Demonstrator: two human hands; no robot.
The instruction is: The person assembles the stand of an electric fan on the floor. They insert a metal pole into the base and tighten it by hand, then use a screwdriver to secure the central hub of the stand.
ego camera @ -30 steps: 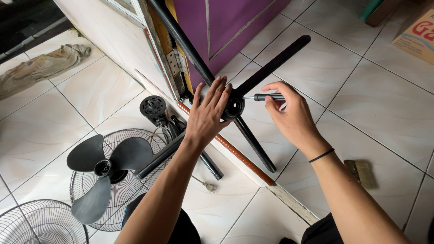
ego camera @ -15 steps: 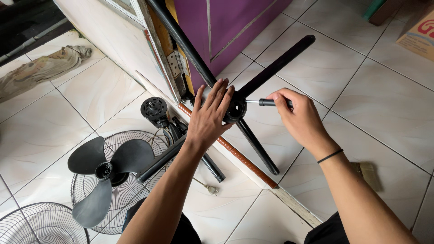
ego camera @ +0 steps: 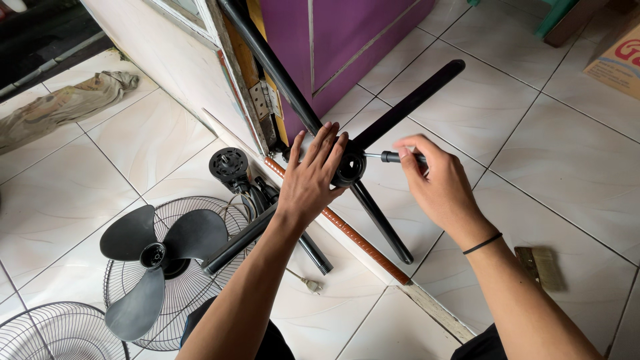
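A black cross-shaped fan base (ego camera: 407, 107) stands tilted above the white tile floor, its round hub (ego camera: 349, 167) at the centre. My left hand (ego camera: 309, 177) lies flat against the hub's left side with fingers spread. My right hand (ego camera: 437, 183) grips the black handle of a screwdriver (ego camera: 393, 157), whose metal shaft points left into the hub. A black band circles my right wrist.
A black three-bladed fan blade (ego camera: 157, 250) rests on a wire grille (ego camera: 180, 273) at the lower left. A second grille (ego camera: 60, 330) sits in the corner. A fan motor (ego camera: 230, 167), a black pole (ego camera: 240, 240), a purple door (ego camera: 347, 33), a cardboard box (ego camera: 617, 53) and a small brush (ego camera: 540, 267) surround me.
My right hand has shifted along the screwdriver handle and turned at the wrist. The view has drifted slightly. My left hand stays pressed on the hub.
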